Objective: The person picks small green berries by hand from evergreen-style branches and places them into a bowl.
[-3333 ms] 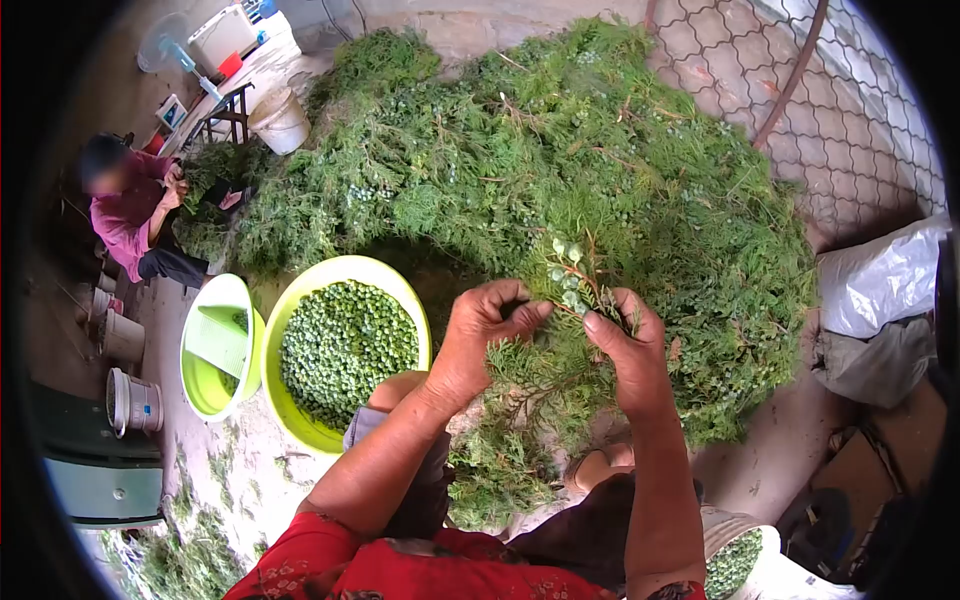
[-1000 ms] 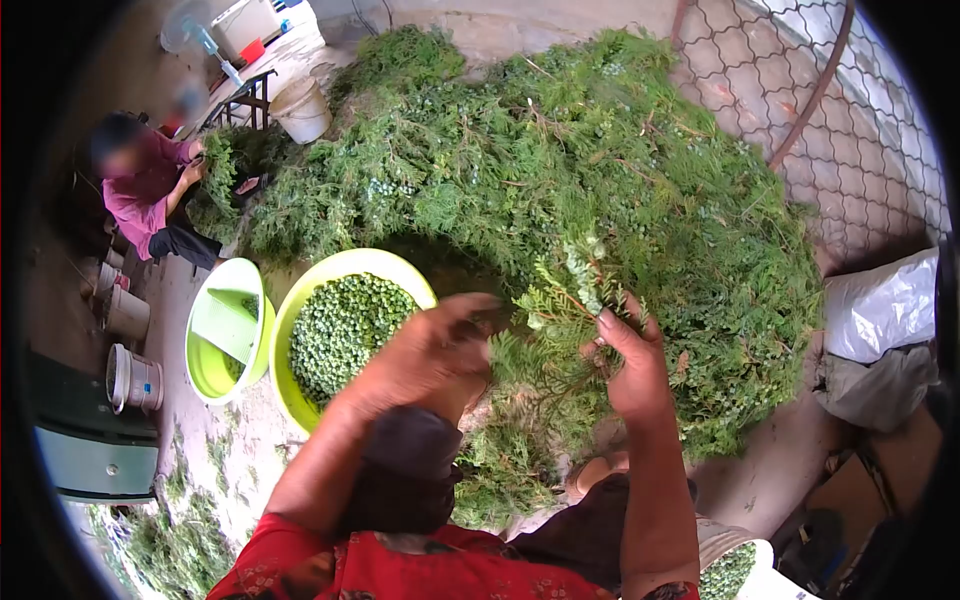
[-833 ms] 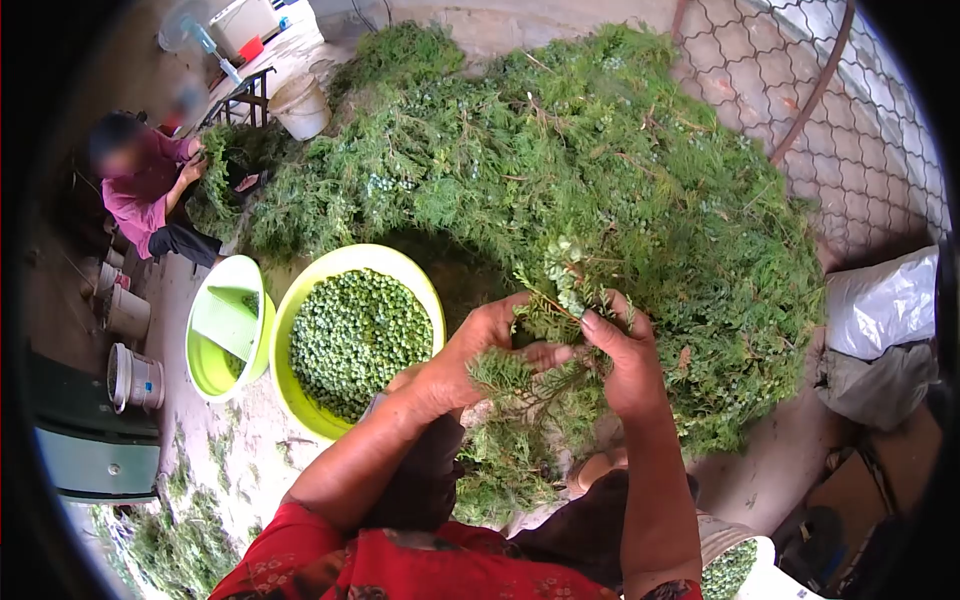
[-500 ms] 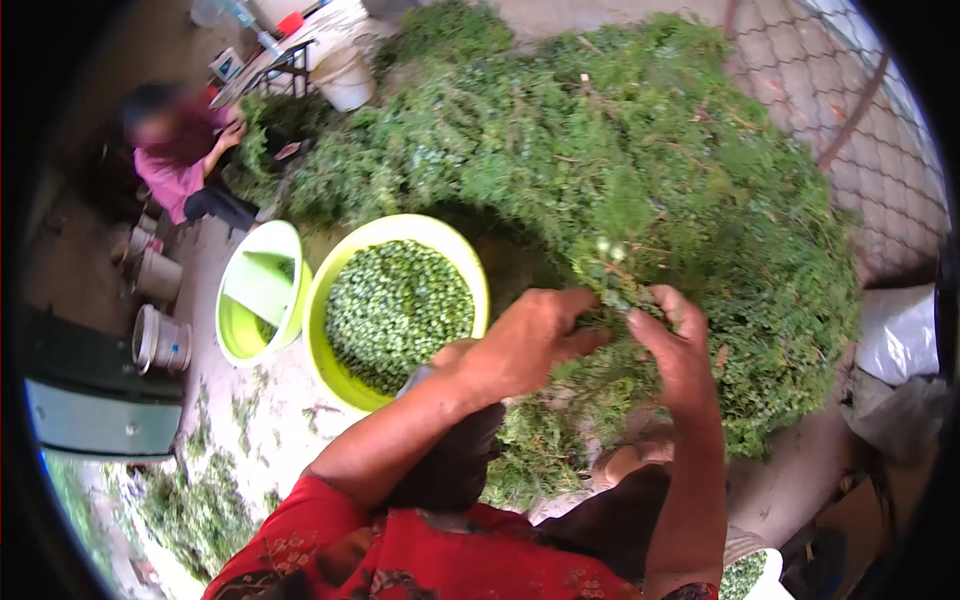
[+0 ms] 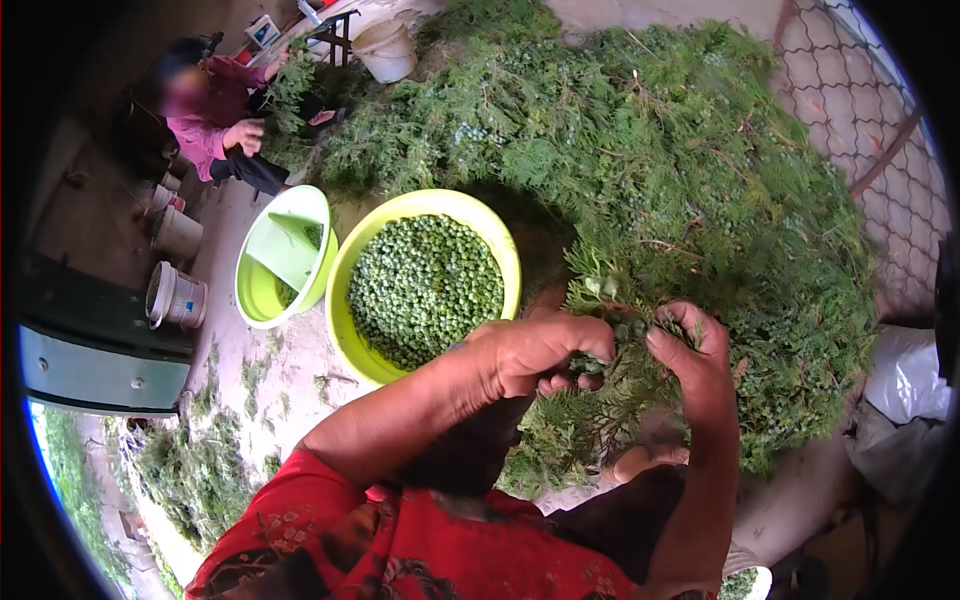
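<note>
My left hand (image 5: pixel 555 350) is closed, fingers curled around small green berries (image 5: pixel 588 364) that show at its fingertips. To its right, my right hand (image 5: pixel 692 340) pinches an evergreen sprig (image 5: pixel 625 310) between thumb and fingers. Feathery leaves from the sprig spread between the two hands, and some of it merges with the greenery below. Left of my hands stands a yellow-green tub (image 5: pixel 510 255), nearly full of round green berries (image 5: pixel 425 290). Beyond my hands lies a large heap of cut evergreen branches (image 5: pixel 640 170).
A second yellow-green tub (image 5: pixel 250 300) holds a light green slotted tray (image 5: pixel 282 250). Another person (image 5: pixel 215 110) sits at the upper left, handling branches. White buckets (image 5: pixel 180 298) line the left side. A plastic bag (image 5: pixel 910 375) lies at right.
My left hand has curled closed and dropped slightly from the sprig; berries now show in it. The other person's one hand has lowered from the branches. The whole view has shifted somewhat.
</note>
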`<state>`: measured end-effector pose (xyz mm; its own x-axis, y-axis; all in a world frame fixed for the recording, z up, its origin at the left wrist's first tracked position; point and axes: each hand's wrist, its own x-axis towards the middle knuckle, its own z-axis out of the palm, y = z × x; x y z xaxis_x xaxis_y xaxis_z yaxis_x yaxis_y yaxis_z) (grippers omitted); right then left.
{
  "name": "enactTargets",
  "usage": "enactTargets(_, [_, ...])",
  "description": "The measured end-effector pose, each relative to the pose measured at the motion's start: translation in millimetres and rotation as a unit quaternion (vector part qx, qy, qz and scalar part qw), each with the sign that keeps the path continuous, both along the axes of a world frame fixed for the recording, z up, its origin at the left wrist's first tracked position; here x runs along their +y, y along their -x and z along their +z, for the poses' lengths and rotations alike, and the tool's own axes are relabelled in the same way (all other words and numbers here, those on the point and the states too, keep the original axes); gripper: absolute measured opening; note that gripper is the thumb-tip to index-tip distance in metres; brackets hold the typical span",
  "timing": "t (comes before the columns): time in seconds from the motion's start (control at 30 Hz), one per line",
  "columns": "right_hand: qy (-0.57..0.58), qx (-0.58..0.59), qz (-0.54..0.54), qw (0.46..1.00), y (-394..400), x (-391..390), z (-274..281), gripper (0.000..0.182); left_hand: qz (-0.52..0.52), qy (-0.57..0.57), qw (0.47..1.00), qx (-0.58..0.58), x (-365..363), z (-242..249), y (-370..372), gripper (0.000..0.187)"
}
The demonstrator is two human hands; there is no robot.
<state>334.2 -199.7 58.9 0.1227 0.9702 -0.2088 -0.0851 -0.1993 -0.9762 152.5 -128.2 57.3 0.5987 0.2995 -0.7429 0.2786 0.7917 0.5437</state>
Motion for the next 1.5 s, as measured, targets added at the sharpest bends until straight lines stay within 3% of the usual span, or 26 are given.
enactTargets(0.03, [0.002,0.017,0.003,1.000,-1,-1,4,0.019,0.017,0.018,0.999,-0.040,-1,-2,0,0.022])
enactTargets(0.13, [-0.043,-0.031,-0.042,0.998,-6,0,-10,0.020,0.031,0.069,0.997,-0.033,-4,2,0,0.019])
enactTargets(0.17, [-0.031,0.011,-0.060,0.998,-13,1,-11,0.024,0.029,0.072,0.996,-0.033,-5,-2,4,0.019])
enactTargets(0.23, [0.002,0.030,-0.148,0.988,-54,6,-14,0.039,-0.073,0.224,0.944,-0.231,-6,-10,19,0.017])
enactTargets(0.27, [0.004,0.029,-0.151,0.988,-60,8,-16,0.039,-0.061,0.196,0.952,-0.230,-10,-7,26,0.019])
enactTargets(0.33, [0.013,0.062,-0.365,0.929,-63,12,-17,0.054,-0.018,0.170,0.961,-0.218,-15,6,36,0.019])
enactTargets(0.43, [-0.007,0.074,-0.323,0.944,-52,17,-35,0.062,0.059,0.133,0.965,-0.219,-13,16,50,0.020])
enactTargets(0.5, [0.002,0.062,-0.304,0.951,-50,15,-37,0.060,0.107,-0.015,0.987,-0.119,-3,32,63,0.018])
enactTargets(0.53, [0.007,0.079,-0.245,0.966,-46,14,-32,0.057,0.126,-0.105,0.983,-0.083,6,30,77,0.017])
enactTargets(0.57, [0.012,0.096,-0.186,0.978,-43,13,-29,0.054,0.143,-0.195,0.969,-0.047,17,24,95,0.016])
enactTargets(0.63, [-0.006,0.099,-0.180,0.979,-38,13,-32,0.048,0.113,-0.373,0.909,0.150,47,-2,129,0.018])
enactTargets(0.67, [-0.026,0.093,-0.194,0.976,-33,14,-35,0.047,0.113,-0.378,0.907,0.146,51,-5,132,0.018])
enactTargets(0.8, [-0.023,0.069,-0.203,0.976,-31,9,-30,0.048,-0.025,-0.598,0.710,0.371,55,-20,139,0.018])
enactTargets(0.83, [-0.008,0.066,-0.229,0.971,-26,8,-30,0.047,0.043,-0.521,0.821,0.229,55,-22,133,0.020])
enactTargets(0.87, [-0.003,0.068,-0.183,0.981,-29,6,-25,0.042,0.126,-0.461,0.863,0.166,50,-21,124,0.020])
enactTargets(0.9, [-0.003,0.075,-0.175,0.982,-28,6,-27,0.042,0.206,-0.396,0.889,0.099,45,-14,113,0.019])
enactTargets(0.97, [-0.012,0.074,-0.175,0.982,-29,5,-29,0.036,0.246,-0.341,0.907,0.035,51,-18,113,0.016])
enactTargets(1.17, [-0.024,0.068,-0.168,0.983,-31,2,-27,0.031,0.307,-0.341,0.888,0.023,49,-15,113,0.007])
enactTargets(1.23, [-0.022,0.070,-0.172,0.982,-31,2,-28,0.031,0.307,-0.330,0.892,-0.046,48,-15,116,0.005])
enactTargets(1.3, [-0.009,0.056,-0.146,0.988,-35,2,-32,0.041,0.334,-0.319,0.886,-0.037,48,-14,117,0.005])
enactTargets(1.37, [-0.009,0.052,-0.155,0.987,-32,1,-29,0.039,0.390,-0.339,0.856,0.004,51,-18,120,0.004])
enactTargets(1.43, [-0.011,0.048,-0.165,0.985,-30,0,-28,0.036,0.339,-0.407,0.848,0.024,53,-21,134,0.005])
enactTargets(1.5, [-0.012,0.047,-0.174,0.984,-31,1,-28,0.038,0.361,-0.380,0.851,0.008,53,-23,143,0.014])
